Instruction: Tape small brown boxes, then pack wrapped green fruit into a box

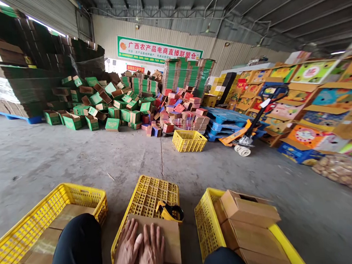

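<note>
The grip is slack and flat: the left hand (128, 247) and the right hand (151, 249) lie palm down, side by side, fingers extended, pressing on a cardboard box (172, 239) without closing around it. That box rests on the near part of an upturned yellow crate (159, 187), with a tape dispenser (167, 211) just beyond it. The work looks partway along: the box's top appears closed under the hands, but whether it is taped cannot be told. In the left crate (82, 189), boxes (45, 242) lie flat in rows and seem finished; the right crate (206, 219) holds more boxes (253, 236), one raised and tilted, which may be those left to do.
</note>
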`<state>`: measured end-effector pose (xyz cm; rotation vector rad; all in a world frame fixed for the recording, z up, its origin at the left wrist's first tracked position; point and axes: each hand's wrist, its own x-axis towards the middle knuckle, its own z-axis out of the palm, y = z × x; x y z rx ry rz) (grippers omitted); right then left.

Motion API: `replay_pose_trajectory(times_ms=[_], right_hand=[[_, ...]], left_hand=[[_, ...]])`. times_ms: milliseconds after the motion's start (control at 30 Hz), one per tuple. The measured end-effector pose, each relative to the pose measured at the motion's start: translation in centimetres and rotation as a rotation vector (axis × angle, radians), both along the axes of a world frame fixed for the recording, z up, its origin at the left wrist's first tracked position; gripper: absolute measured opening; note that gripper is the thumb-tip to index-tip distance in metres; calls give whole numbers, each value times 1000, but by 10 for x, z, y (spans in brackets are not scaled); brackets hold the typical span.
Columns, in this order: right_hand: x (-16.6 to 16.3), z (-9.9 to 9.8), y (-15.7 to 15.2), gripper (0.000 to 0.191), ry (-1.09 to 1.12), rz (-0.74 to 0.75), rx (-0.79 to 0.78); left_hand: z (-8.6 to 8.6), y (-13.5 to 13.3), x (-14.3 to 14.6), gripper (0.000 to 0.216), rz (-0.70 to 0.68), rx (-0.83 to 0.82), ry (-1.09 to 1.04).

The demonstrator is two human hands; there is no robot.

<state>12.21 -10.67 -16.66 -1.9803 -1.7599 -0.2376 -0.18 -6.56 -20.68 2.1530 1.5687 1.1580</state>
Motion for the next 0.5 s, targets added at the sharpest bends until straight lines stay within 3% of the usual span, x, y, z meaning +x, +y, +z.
replay_pose_trajectory(times_ms=[100,200,400,500], right_hand=[[9,7,-8,49,-4,-79,-52],[11,1,-15,49,-26,-84,-68],[22,-22,-20,48,-49,-39,-79],[31,-26,-26,49,-97,51,-27]], left_hand=[[8,-4,1,55,10,5,73],[16,-11,8,54,37,11,164],[22,-29,23,58,-18,18,283],[25,-30,20,59,-35,23,291]])
